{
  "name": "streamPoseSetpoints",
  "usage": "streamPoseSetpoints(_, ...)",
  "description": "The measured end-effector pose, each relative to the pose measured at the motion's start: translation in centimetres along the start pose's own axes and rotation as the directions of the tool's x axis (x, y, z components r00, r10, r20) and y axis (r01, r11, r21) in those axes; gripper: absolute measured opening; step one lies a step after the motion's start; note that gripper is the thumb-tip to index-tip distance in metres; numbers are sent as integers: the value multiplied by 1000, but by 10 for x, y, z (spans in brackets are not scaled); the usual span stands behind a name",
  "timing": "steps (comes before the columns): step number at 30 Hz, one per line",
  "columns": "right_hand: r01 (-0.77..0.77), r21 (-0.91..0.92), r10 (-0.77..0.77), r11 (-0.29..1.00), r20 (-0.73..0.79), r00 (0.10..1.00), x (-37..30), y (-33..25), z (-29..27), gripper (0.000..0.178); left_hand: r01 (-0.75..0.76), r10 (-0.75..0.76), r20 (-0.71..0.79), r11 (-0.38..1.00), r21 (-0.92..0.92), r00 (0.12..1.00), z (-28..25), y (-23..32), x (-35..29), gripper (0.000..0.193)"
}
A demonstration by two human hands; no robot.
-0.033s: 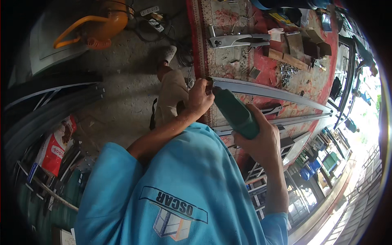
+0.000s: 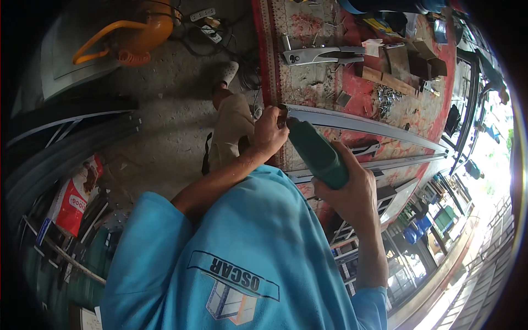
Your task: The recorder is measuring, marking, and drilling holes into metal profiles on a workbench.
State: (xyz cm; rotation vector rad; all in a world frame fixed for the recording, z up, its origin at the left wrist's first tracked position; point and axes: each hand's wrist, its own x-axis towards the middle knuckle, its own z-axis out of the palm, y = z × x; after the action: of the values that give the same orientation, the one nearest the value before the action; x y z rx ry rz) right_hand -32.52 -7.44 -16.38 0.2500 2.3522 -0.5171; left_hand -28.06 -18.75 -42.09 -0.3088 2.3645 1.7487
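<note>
My right hand (image 2: 355, 190) is wrapped round the rear of a green power tool (image 2: 318, 151), which looks like a drill. Its dark front end points up and left to the near end of a long grey metal profile (image 2: 352, 120). There my left hand (image 2: 269, 132) pinches with bent fingers at a small dark piece (image 2: 282, 117) by the profile's end. The fingers hide most of that piece, so its kind does not show. A second metal profile (image 2: 385, 163) lies closer to me, roughly alongside the first.
The red patterned carpet (image 2: 308, 77) bears a hand riveter (image 2: 322, 55), wooden blocks (image 2: 388, 81) and a heap of small metal fasteners (image 2: 388, 99). Power strips (image 2: 211, 34) with cables lie on the concrete floor near an orange machine (image 2: 151, 33). Dark profiles (image 2: 71, 143) are stacked at left.
</note>
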Motion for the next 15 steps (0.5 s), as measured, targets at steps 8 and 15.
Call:
streamPoseSetpoints(8,-82,95,85,992,-25,996,-11,-6,-3,68,13,-15,36,999,44,999,-1,-1,0,28)
streamPoseSetpoints(15,-27,117,34,993,-60,998,-18,-3,-5,62,44,-48,58,997,67,997,4,2,3,25)
